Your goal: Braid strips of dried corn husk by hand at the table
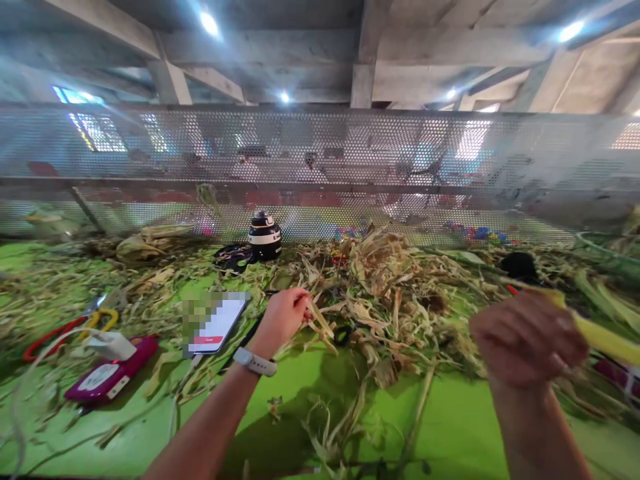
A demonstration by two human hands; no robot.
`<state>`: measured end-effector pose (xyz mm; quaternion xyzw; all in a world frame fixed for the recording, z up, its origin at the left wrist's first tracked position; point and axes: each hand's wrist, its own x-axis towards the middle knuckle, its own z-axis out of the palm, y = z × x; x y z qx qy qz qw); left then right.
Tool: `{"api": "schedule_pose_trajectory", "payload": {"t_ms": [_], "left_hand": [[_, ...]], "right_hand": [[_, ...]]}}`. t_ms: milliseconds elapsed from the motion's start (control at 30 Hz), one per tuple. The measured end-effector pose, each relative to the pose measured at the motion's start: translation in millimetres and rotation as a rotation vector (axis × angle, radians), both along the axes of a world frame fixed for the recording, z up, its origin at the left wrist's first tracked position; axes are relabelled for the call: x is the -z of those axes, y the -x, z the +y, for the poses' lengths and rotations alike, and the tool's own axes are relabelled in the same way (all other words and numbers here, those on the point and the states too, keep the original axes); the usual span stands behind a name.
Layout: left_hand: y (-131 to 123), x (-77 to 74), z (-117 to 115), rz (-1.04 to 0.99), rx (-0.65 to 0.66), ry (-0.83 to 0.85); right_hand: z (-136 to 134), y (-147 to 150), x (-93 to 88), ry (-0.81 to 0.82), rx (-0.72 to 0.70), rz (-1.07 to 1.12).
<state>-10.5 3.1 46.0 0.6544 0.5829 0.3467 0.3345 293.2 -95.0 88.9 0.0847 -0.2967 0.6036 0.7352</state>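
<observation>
Head view shows the pale husk strips (320, 321) right at the fingertips of my left hand (283, 317). They run from the grip away and to the right into the husk pile (400, 293), which lies just beyond that hand. The left fingers are curled in and pinched on the strips, with no gap showing between them. A white watch (255, 362) sits on the wrist just behind the grip.

My right hand (525, 340) is raised nearer the camera and well apart from the left. It is blurred, but I can see it closed into a fist around a yellow-green stalk (600, 337), which sticks out of the grip to the right.

Just left of the left hand lies a phone (220, 323) with its screen lit. Farther left are a magenta device (107, 377) with a white plug on it, and scissors (65, 328) with red and yellow handles. Beyond the left hand, at the far edge, stands a black-and-white jar (265, 235).

Everything rests on a bright green table (450, 427) strewn with dry leaves and stems. Behind the table runs a perforated metal screen (350, 153), and above it is a bare concrete ceiling (310, 47) with round lights.
</observation>
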Motion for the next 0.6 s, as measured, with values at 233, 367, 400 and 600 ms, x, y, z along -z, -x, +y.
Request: {"api": "schedule_pose_trajectory", "payload": {"t_ms": [233,367,400,600], "left_hand": [[8,-29.4,47,-0.332,-0.086,0.066],[11,-25.7,78,-0.379,-0.207,0.142],[12,-23.2,82,-0.376,-0.216,0.139],[8,-6.5,91,-0.307,-0.223,0.156]], "right_hand": [[25,-25,-3.5,0.172,0.127,0.078],[30,-43,2.3,0.191,0.293,0.049],[28,-50,2.1,0.185,0.330,0.102],[33,-59,4.5,0.282,0.503,-0.081]]}}
